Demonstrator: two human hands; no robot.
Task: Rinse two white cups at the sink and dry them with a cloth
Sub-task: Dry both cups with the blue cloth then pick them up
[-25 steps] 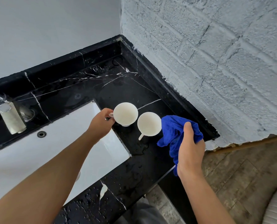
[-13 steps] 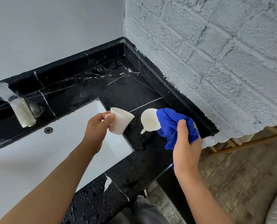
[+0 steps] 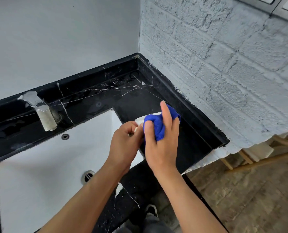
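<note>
The cup [image 3: 145, 118] is held in the air above the near right corner of the sink [image 3: 39, 165], just over the edge of the black desk [image 3: 190, 140]; only a strip of its rim and upper wall shows, the rest covered by the cloth [image 3: 158, 126] and both hands. It appears to be glazed ceramic: rigid, light enough for one hand, brittle if dropped on stone, and probably slippery while wet. The handle is the most secure place to take it, with the other hand bearing on the wall through the cloth. The cloth is soft, bunches easily and should conform to the cup's curve. The left hand [image 3: 124, 145] has its fingers curled at the cup's near side, apparently round the handle, though the handle itself is hidden. The right hand [image 3: 161, 140] presses the bunched cloth against the cup, thumb and fingers wrapped over the fabric. Half a second ago the hands were apart, the cup tilted in the left hand and the cloth beside the second cup on the desk; now the hands meet at the cup. The second cup is not visible now, presumably behind the hands.
</note>
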